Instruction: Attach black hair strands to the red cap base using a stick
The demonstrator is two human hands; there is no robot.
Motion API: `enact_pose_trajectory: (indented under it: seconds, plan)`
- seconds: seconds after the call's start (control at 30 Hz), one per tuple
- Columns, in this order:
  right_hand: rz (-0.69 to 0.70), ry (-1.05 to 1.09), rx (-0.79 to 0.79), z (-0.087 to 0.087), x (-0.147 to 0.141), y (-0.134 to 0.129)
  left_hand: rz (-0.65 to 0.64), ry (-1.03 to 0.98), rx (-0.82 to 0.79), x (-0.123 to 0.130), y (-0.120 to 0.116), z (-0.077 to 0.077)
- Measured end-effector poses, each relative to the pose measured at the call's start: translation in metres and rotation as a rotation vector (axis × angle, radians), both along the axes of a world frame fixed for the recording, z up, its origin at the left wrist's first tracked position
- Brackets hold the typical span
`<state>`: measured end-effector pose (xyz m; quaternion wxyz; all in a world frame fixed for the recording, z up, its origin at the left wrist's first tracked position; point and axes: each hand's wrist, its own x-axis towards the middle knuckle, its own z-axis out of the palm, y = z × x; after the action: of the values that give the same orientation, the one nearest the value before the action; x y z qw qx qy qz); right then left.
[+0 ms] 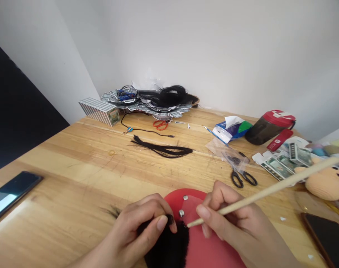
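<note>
In the head view, my left hand [143,221] pinches a lock of black hair [112,212]; loose ends stick out behind the hand. Pen-like in my right hand [239,223] is a pale wooden stick [281,184], its tapered end close to the left fingertips. Both hands are over a rounded red pad [211,249] near the bottom. A dense black hairy piece [169,249] covers the pad's left part, partly under my left hand. Two metal studs [181,213] show near the pad's top. Whether the stick's tip touches the hair I cannot tell.
A black hair bundle [162,148] lies mid-table. Black-handled scissors [243,178], a tumbler [269,126], small boxes [278,167] and a plush toy [325,182] stand right. Phones lie left [13,193] and right [328,238]. Orange-handled scissors [160,125] lie behind, by piled hair [172,96].
</note>
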<state>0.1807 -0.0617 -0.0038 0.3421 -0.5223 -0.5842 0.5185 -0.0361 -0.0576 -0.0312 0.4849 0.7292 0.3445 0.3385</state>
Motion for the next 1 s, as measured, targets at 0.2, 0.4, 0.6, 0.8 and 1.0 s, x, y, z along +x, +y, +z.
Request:
enact_pose_trajectory:
  seconds: [0.2,0.4,0.6,0.8,1.0]
  plan:
    - [-0.006,-0.096,0.093,-0.003,-0.003,-0.003,-0.001,-0.021,0.026,0.000,0.000,0.000]
    - [-0.039,-0.148,0.146,-0.001,-0.004,-0.004,0.002,-0.012,0.036,0.004,0.003,0.002]
    - [-0.078,-0.222,0.237,-0.003,-0.003,-0.004,-0.014,-0.025,0.047,0.004,0.002,0.001]
    - [-0.110,-0.188,0.204,-0.004,-0.002,-0.003,0.031,-0.053,-0.112,0.000,0.005,-0.002]
    - [-0.144,-0.141,0.238,-0.003,-0.005,-0.001,0.123,0.223,-0.215,-0.019,0.027,-0.004]
